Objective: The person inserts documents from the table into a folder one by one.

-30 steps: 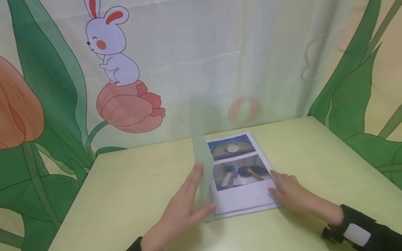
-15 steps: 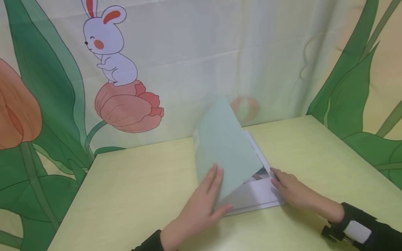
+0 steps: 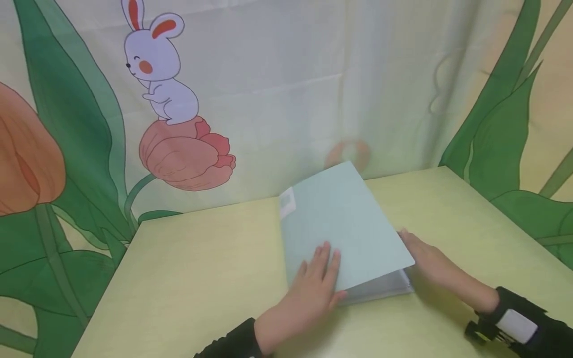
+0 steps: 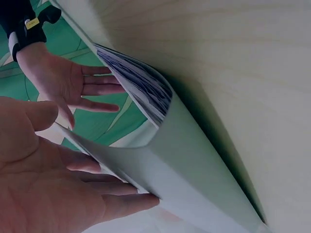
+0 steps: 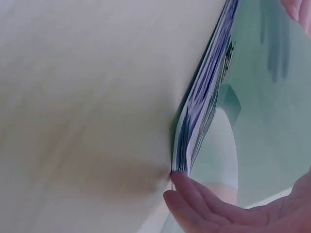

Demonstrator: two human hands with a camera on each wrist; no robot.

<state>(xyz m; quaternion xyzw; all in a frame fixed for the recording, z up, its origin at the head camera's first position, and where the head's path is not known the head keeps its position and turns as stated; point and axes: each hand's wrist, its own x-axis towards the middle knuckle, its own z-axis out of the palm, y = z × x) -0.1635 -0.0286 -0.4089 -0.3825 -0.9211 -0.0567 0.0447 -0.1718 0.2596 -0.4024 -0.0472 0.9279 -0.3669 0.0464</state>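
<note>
A pale green folder [image 3: 344,219] lies on the table, its front cover partly lowered over the pages and still raised at the right. A white label [image 3: 288,203] sits at the spine side of the cover. My left hand [image 3: 311,293] rests with extended fingers on the cover's lower part. At the folder's right edge is my right hand [image 3: 431,261], its fingertips touching the page edges in the right wrist view. The stack of pages [image 4: 141,87] shows between the covers in the left wrist view, and the page faces are mostly hidden.
The light yellow table [image 3: 201,268] extends on both sides of the folder. Behind it hangs a curtain [image 3: 277,89] printed with a rabbit, tulips and green leaves. A black device [image 3: 515,323] is strapped to the right wrist.
The front cover has swung from upright at the left over to the right, covering the printed pages. My left hand has moved right with it. The right hand stays near the right edge.
</note>
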